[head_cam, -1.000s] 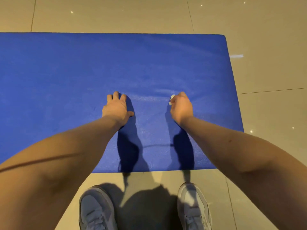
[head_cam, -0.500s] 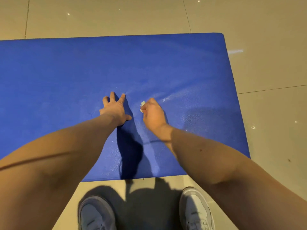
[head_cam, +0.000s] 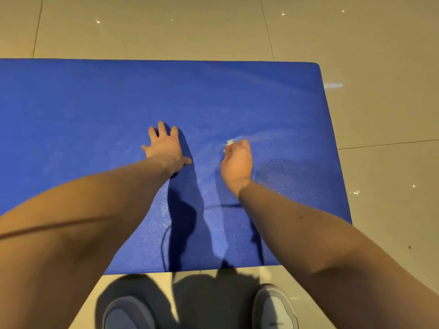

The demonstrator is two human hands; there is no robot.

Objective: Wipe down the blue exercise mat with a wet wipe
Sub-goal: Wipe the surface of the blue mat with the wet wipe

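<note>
- While spread flat over the glossy beige floor tiles (head_cam: 380, 115): rectangular blue foam exercise mat (head_cam: 95, 103), rounded at the far right corner, finely pebbled on its face.
- Left hand (head_cam: 166, 148): fingers straight and splayed, palm down on the mat, bracing, holding nothing.
- Right hand (head_cam: 237, 160): fingers curled round a small crumpled white wet wipe (head_cam: 230, 142), with only a scrap showing past the knuckles; pressed to the mat near the left hand, apart from it.
- Step in hand: wiping of the mat's right-hand middle.
- Paler sheen around the wipe: possibly moisture, though hard to tell from glare.
- Next move, by judgement: firm downward pressure and overlapping strokes toward the duller left expanse, with the bracing palm shifted aside to stop the soft foam creeping.
- Near edge: two grey shoes (head_cam: 275, 307) on the tiles, just short of the mat.
</note>
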